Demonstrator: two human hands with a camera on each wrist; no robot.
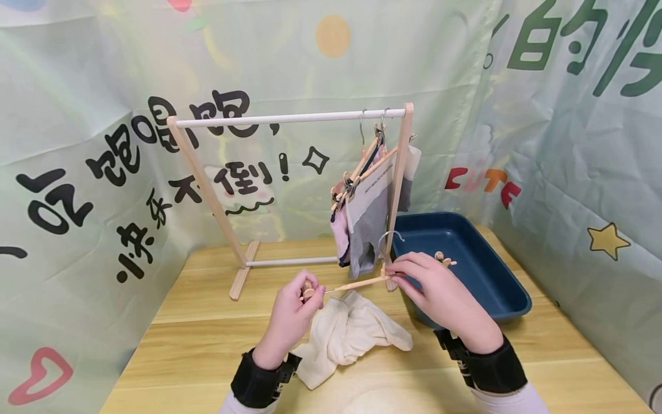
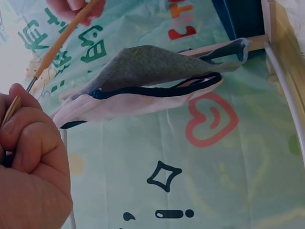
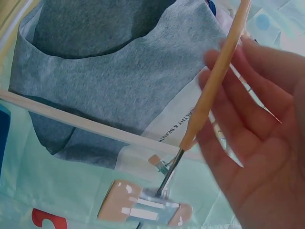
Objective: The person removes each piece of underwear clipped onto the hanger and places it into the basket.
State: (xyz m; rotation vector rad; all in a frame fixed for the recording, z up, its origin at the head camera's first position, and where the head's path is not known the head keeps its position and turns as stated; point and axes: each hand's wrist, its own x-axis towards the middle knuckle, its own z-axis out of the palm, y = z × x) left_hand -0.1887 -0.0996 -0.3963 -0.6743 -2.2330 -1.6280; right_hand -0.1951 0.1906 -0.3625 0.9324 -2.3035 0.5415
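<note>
A wooden clip hanger (image 1: 359, 284) with a metal hook (image 1: 391, 234) is held level between both hands. My left hand (image 1: 292, 307) pinches the clip (image 1: 308, 291) at its left end, fingers curled. In the left wrist view, the left hand (image 2: 33, 143) partly hides that clip. My right hand (image 1: 437, 293) holds the bar near the hook's base, thumb and fingertips on either side. The right wrist view shows the hanger's other clip (image 3: 143, 205) beyond the right hand (image 3: 257, 114). A crumpled cream cloth garment (image 1: 357, 333) lies on the table below.
Behind stands a small rack with a white rail (image 1: 289, 118). Near its right post (image 1: 400, 172) hang a grey garment with a white printed band (image 1: 369, 201) and a pink one with dark trim (image 1: 339, 233). A dark blue basin (image 1: 509, 293) at right holds wooden clip pieces (image 1: 445, 260).
</note>
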